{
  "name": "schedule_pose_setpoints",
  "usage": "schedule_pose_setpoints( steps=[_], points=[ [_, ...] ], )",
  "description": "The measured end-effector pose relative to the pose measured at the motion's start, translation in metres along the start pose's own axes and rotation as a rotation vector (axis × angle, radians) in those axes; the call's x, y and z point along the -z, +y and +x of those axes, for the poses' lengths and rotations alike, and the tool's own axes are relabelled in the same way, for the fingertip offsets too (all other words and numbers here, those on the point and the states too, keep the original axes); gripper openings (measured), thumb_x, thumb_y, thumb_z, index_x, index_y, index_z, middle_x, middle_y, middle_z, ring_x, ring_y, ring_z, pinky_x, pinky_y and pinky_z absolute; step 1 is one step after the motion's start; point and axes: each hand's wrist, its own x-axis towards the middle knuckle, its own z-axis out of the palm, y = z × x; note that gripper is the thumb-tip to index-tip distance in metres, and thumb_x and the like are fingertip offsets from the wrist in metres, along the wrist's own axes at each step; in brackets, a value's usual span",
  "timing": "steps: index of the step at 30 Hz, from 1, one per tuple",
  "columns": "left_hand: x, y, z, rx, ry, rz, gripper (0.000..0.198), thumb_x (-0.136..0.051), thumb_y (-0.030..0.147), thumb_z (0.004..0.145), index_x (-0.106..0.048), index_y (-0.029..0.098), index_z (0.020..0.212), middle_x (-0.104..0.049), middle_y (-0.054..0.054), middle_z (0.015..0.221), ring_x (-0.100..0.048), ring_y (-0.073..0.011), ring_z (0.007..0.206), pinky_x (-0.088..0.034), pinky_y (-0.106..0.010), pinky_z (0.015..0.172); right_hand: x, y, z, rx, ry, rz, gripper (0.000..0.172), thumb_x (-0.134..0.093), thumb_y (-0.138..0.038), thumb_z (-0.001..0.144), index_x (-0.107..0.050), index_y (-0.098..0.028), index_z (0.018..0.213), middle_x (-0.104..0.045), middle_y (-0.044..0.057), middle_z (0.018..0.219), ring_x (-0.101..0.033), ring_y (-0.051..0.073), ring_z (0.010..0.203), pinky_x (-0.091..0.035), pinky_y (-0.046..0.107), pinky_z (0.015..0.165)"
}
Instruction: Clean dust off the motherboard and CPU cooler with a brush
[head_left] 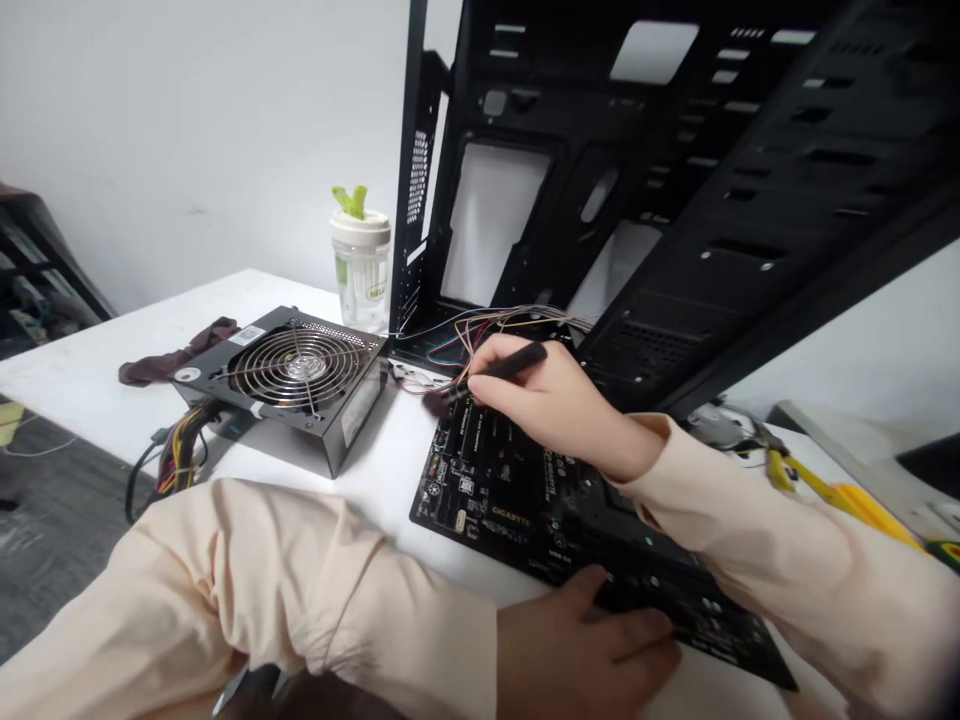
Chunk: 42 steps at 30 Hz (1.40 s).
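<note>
A black motherboard (pixel 480 490) with GIGABYTE lettering lies on the white table, its back part hidden under my right arm. My right hand (pixel 559 400) is closed round the black handle of a small brush (pixel 521 360). The dark, blurred brush head points left and down at the board's far left corner; whether it touches there I cannot tell. My left hand (pixel 585 645) rests on the near edge of the motherboard, palm down with fingers spread. Behind the board stands an open black computer case (pixel 570 150), with thin coloured wires (pixel 487 322) at its base.
Left of the board sits a power supply (pixel 300 370) with a fan grille and cables hanging off the table's edge. A dark cloth (pixel 176 355) lies behind it. A clear cup (pixel 361 270) with a white lid stands near the case. Yellow-handled tools (pixel 862 510) lie at right.
</note>
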Motion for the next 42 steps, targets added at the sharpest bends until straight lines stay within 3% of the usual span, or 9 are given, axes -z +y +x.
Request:
schedule_pose_setpoints(
  steps=[6, 10, 15, 19, 23, 27, 31, 36, 42],
  points=[
    [-0.025, 0.007, 0.001, -0.018, 0.079, 0.115, 0.039, -0.034, 0.022, 0.091, -0.061, 0.026, 0.119, -0.056, -0.003, 0.132, -0.048, -0.0224, 0.127, -0.050, -0.043, 0.085, 0.001, 0.005, -0.002, -0.056, -0.303, 0.113, 0.011, -0.052, -0.026, 0.074, -0.055, -0.017, 0.067, -0.057, -0.002, 0.058, -0.050, 0.010, 0.055, -0.037, 0.023, 0.055],
    [-0.033, 0.008, 0.002, 0.026, 0.163, 0.228, 0.037, -0.034, 0.021, 0.091, -0.065, 0.025, 0.111, -0.057, -0.001, 0.130, -0.050, -0.0217, 0.124, -0.050, -0.042, 0.083, 0.003, 0.007, 0.001, -0.033, -0.069, -0.043, 0.012, -0.054, -0.029, 0.072, -0.058, -0.018, 0.068, -0.055, -0.002, 0.057, -0.047, 0.010, 0.054, -0.034, 0.024, 0.054],
    [-0.032, 0.006, 0.001, -0.047, 0.064, 0.187, 0.040, -0.032, 0.023, 0.093, -0.061, 0.022, 0.120, -0.052, -0.004, 0.136, -0.044, -0.0226, 0.130, -0.050, -0.041, 0.085, 0.005, 0.011, 0.006, -0.196, -0.333, 0.262, 0.015, -0.052, -0.032, 0.069, -0.052, -0.018, 0.064, -0.056, -0.001, 0.057, -0.053, 0.012, 0.054, -0.038, 0.024, 0.051],
    [-0.033, 0.006, 0.001, -0.010, 0.175, 0.230, 0.037, -0.035, 0.022, 0.090, -0.065, 0.024, 0.111, -0.057, -0.003, 0.130, -0.050, -0.0243, 0.125, -0.049, -0.043, 0.083, 0.006, 0.015, 0.009, -0.080, -0.081, -0.008, 0.012, -0.055, -0.029, 0.070, -0.058, -0.017, 0.069, -0.055, -0.002, 0.058, -0.048, 0.010, 0.054, -0.035, 0.024, 0.053],
    [-0.032, 0.007, 0.002, -0.001, 0.185, 0.199, 0.037, -0.035, 0.021, 0.090, -0.066, 0.025, 0.110, -0.058, -0.002, 0.129, -0.050, -0.0231, 0.124, -0.048, -0.042, 0.083, 0.006, 0.011, 0.008, -0.172, -0.341, 0.181, 0.014, -0.054, -0.030, 0.069, -0.057, -0.017, 0.066, -0.057, -0.001, 0.056, -0.056, 0.012, 0.055, -0.037, 0.023, 0.051],
    [-0.032, 0.008, 0.002, -0.016, 0.110, 0.105, 0.035, -0.037, 0.023, 0.090, -0.061, 0.030, 0.114, -0.059, -0.002, 0.127, -0.051, -0.0223, 0.123, -0.049, -0.043, 0.084, 0.006, 0.003, 0.008, -0.137, -0.233, 0.242, 0.014, -0.056, -0.030, 0.068, -0.058, -0.016, 0.068, -0.060, 0.001, 0.063, -0.059, 0.013, 0.061, -0.042, 0.023, 0.055],
    [-0.032, 0.008, 0.002, -0.022, 0.120, 0.174, 0.035, -0.035, 0.024, 0.091, -0.064, 0.025, 0.110, -0.056, -0.004, 0.131, -0.048, -0.0249, 0.126, -0.050, -0.043, 0.083, 0.000, 0.005, 0.010, -0.185, -0.426, 0.202, 0.014, -0.055, -0.030, 0.069, -0.059, -0.016, 0.067, -0.059, 0.000, 0.059, -0.054, 0.012, 0.057, -0.040, 0.024, 0.054],
    [-0.032, 0.005, 0.003, -0.013, 0.222, 0.250, 0.032, -0.039, 0.024, 0.088, -0.066, 0.027, 0.106, -0.060, -0.003, 0.127, -0.052, -0.0251, 0.123, -0.050, -0.045, 0.082, -0.003, 0.010, 0.014, -0.153, -0.120, 0.207, 0.014, -0.056, -0.029, 0.068, -0.058, -0.016, 0.067, -0.060, 0.000, 0.062, -0.053, 0.011, 0.058, -0.039, 0.023, 0.055],
    [-0.037, 0.007, 0.002, 0.015, 0.258, 0.235, 0.031, -0.040, 0.024, 0.088, -0.066, 0.025, 0.105, -0.061, -0.004, 0.125, -0.053, -0.0243, 0.120, -0.050, -0.044, 0.082, -0.004, 0.012, 0.013, -0.244, -0.353, 0.213, 0.011, -0.056, -0.027, 0.070, -0.058, -0.015, 0.068, -0.062, 0.002, 0.063, -0.055, 0.011, 0.058, -0.044, 0.023, 0.054]
  ],
)
